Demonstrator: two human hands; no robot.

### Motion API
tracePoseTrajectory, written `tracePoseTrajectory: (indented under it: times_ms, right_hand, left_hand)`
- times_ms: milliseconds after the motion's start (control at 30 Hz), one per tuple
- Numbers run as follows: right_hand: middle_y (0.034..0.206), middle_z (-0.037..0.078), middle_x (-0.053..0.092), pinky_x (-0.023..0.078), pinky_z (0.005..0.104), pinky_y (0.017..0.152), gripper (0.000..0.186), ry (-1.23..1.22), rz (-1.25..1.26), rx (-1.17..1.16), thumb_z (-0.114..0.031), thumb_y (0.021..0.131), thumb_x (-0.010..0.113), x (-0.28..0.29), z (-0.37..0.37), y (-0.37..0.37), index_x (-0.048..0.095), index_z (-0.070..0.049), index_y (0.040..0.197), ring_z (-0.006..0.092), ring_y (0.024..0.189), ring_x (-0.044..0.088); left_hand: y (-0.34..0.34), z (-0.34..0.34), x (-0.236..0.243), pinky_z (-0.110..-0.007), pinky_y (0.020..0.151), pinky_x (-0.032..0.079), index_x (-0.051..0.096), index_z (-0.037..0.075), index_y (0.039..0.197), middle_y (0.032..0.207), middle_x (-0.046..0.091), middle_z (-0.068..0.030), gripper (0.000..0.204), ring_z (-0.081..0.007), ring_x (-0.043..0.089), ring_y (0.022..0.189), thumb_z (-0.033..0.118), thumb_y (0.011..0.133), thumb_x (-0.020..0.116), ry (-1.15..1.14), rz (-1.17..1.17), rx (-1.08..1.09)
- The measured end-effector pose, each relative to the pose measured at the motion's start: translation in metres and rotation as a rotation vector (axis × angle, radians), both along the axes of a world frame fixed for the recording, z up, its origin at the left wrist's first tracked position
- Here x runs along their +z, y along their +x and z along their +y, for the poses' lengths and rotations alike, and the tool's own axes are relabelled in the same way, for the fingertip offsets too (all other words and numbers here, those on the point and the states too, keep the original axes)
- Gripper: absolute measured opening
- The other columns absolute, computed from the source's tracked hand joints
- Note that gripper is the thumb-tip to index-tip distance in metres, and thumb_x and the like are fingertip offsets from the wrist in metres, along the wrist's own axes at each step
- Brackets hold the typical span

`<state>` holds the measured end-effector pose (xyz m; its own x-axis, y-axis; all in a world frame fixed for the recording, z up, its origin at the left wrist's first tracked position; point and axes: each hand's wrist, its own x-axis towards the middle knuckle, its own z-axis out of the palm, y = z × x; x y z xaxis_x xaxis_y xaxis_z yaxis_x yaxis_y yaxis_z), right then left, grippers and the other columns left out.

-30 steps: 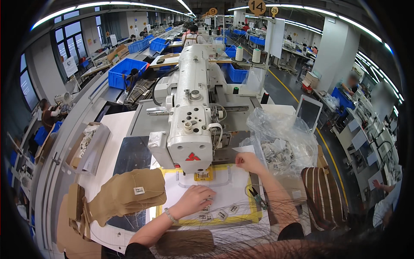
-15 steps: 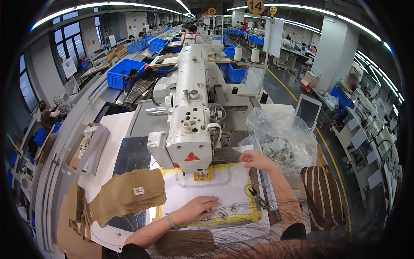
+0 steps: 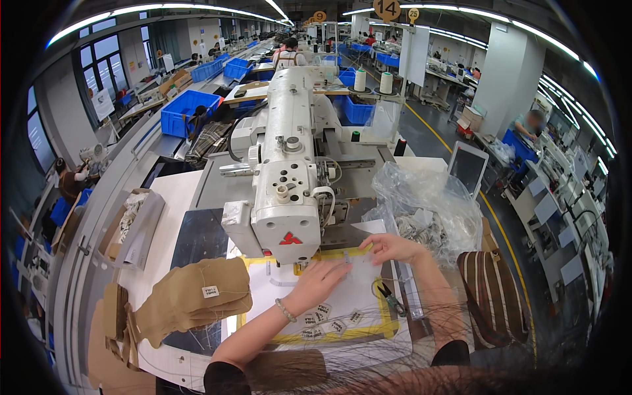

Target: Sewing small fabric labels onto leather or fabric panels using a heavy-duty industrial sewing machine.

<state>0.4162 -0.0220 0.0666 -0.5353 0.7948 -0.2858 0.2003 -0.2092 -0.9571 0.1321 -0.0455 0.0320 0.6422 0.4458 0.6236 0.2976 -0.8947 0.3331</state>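
My left hand [image 3: 319, 284] reaches over the white sheet [image 3: 276, 299] with yellow taped edges, below the head of a white sewing machine [image 3: 286, 220]. Its fingers stretch to the right and hold nothing I can see. At the sheet's far right corner is my right hand [image 3: 394, 249], fingers bent together; whatever is in them is too small to make out. Several small white printed labels [image 3: 338, 326] lie loose on the sheet. To their right rest dark-handled thread snips [image 3: 393, 301]. A stack of tan fabric pieces [image 3: 197, 289], a label on top, lies at the left.
A clear plastic bag [image 3: 428, 210] of pale items stands right of the machine, near a tablet-like panel [image 3: 469, 169]. Striped brown fabric [image 3: 490, 299] hangs at the right. An open cardboard box [image 3: 141, 227] sits at the left. Blue bins [image 3: 187, 112] and other people are farther back.
My left hand has moved up and to the right, off the labels and towards my right hand, uncovering more labels. My right hand has stayed near the sheet's corner, its fingers shifting slightly.
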Motion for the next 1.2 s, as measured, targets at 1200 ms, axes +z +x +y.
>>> tracePoseTrajectory:
  times_ms: [1200]
  right_hand:
    - [0.131, 0.002, 0.057, 0.028, 0.0499, 0.098, 0.041, 1.138, -0.822, 0.068, -0.036, 0.090, 0.058, -0.077, -0.047, -0.109, 0.059, -0.016, 0.126, 0.0218, 0.127, 0.046]
  left_hand:
    - [-0.098, 0.011, -0.041, -0.041, 0.109, 0.038, 0.040, 0.001, 0.139, 0.131, 0.053, -0.0191, 0.062, -0.0342, 0.052, 0.121, 0.037, 0.091, 0.056, -0.097, 0.429, -0.028]
